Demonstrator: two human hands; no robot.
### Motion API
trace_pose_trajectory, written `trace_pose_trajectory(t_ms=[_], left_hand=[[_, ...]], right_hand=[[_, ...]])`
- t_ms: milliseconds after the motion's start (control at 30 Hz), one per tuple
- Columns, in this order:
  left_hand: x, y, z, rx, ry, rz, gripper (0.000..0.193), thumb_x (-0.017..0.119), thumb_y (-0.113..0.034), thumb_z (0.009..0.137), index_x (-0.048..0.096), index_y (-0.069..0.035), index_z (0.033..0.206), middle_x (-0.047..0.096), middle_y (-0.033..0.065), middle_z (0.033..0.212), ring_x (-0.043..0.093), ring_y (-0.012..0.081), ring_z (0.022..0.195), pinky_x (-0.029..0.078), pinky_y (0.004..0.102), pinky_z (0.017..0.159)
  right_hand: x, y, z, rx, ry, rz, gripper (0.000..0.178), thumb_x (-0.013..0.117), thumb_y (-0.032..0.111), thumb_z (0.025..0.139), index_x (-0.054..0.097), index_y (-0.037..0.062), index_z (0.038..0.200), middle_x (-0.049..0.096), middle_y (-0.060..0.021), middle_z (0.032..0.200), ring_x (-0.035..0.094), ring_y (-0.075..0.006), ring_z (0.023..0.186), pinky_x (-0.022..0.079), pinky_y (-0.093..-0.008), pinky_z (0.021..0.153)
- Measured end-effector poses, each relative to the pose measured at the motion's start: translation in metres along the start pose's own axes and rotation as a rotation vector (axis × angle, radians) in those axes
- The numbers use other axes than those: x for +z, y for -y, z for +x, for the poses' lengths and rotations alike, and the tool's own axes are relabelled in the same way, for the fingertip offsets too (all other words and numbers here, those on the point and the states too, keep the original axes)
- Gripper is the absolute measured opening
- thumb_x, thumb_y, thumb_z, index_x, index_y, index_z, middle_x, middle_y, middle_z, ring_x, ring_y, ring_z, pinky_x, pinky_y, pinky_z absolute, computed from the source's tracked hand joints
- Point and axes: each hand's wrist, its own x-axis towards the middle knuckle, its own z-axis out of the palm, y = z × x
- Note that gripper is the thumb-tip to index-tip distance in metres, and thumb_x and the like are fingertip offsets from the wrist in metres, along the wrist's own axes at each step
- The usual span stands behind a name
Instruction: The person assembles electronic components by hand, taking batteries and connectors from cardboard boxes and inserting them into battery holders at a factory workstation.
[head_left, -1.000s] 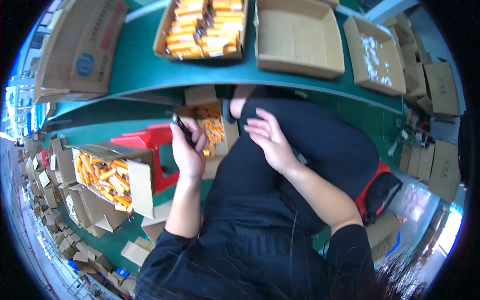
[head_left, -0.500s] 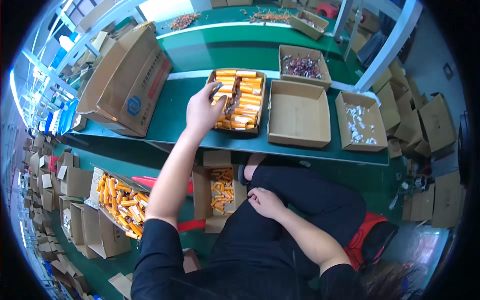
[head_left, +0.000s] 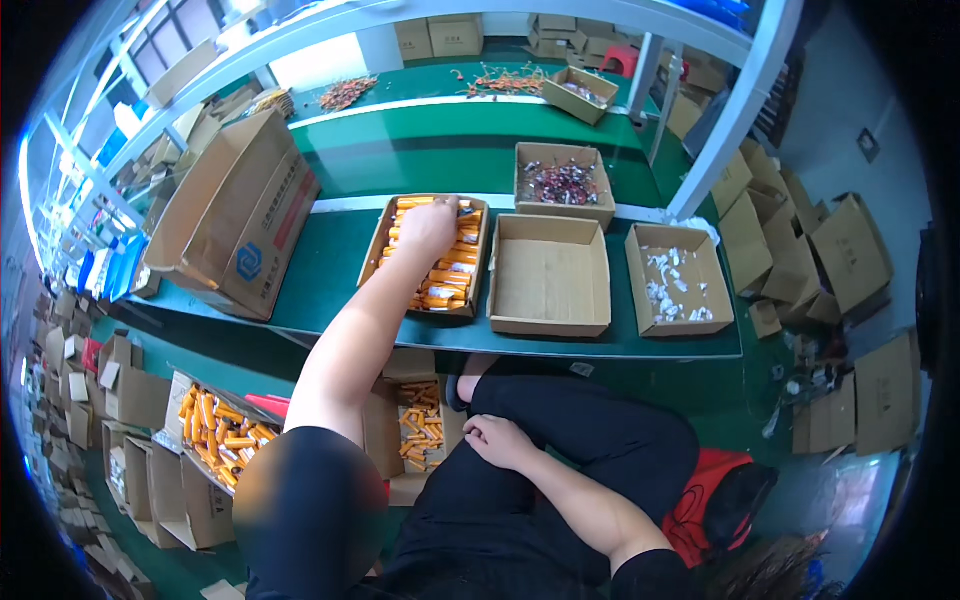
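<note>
From my remote view, the left hand point(head_left: 430, 228) reaches over the far end of the cardboard box point(head_left: 480, 252) on the green bench point(head_left: 325, 240), its underside hidden, so I cannot tell whether that grip is open or closed on anything; the right hand point(head_left: 500, 443) lies loosely curled on the dark trousers point(head_left: 610, 410), its palm hidden too. I'd keep the left touch light and in line with the orange cylinders point(head_left: 454, 278) packed in that box, so their neighbours stay flat. They look smooth and glossy with pale bands, against dull, stiff cardboard walls
</note>
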Motion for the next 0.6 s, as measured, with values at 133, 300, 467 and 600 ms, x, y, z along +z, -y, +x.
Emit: trace_pose_trajectory(t_ms=[133, 300, 467, 600], left_hand=[[-0.003, 0.001, -0.006, 0.086, -0.109, 0.079, 0.027, 0.059, -0.018, 0.097, 0.066, -0.013, 0.122, 0.071, 0.0106, 0.118, 0.072, 0.0347, 0.093, 0.057, 0.0461, 0.077], [0.001, 0.017, 0.006, 0.251, -0.151, 0.018, 0.029, 0.064, -0.021, 0.096, 0.063, -0.013, 0.124, 0.068, 0.0099, 0.119, 0.071, 0.0366, 0.088, 0.058, 0.0456, 0.073], [-0.006, 0.032, 0.001, 0.450, -0.265, 0.061, 0.026, 0.066, -0.021, 0.097, 0.063, -0.010, 0.121, 0.069, 0.0095, 0.112, 0.070, 0.0306, 0.078, 0.057, 0.0384, 0.068], [-0.026, 0.026, -0.024, 0.124, -0.472, -0.651, 0.021, 0.067, -0.017, 0.096, 0.065, -0.008, 0.115, 0.068, 0.0066, 0.101, 0.066, 0.0246, 0.083, 0.053, 0.0357, 0.070]], right_hand=[[-0.007, -0.010, 0.002, 0.007, 0.030, -0.029, 0.018, 0.060, 0.017, 0.095, 0.067, 0.0063, 0.108, 0.071, -0.0112, 0.102, 0.067, -0.0324, 0.084, 0.054, -0.0413, 0.075], [-0.005, -0.012, 0.003, -0.029, 0.016, -0.015, 0.018, 0.059, 0.018, 0.096, 0.068, 0.0063, 0.107, 0.071, -0.0116, 0.101, 0.067, -0.0333, 0.084, 0.053, -0.0416, 0.075], [-0.006, -0.004, 0.004, -0.016, -0.018, -0.072, 0.016, 0.063, 0.016, 0.094, 0.069, 0.0049, 0.104, 0.071, -0.0103, 0.099, 0.068, -0.0296, 0.083, 0.054, -0.0387, 0.077], [-0.011, 0.004, -0.004, -0.134, -0.073, -0.069, 0.017, 0.064, 0.017, 0.094, 0.070, 0.0051, 0.104, 0.071, -0.0097, 0.097, 0.067, -0.0289, 0.079, 0.054, -0.0383, 0.075]])
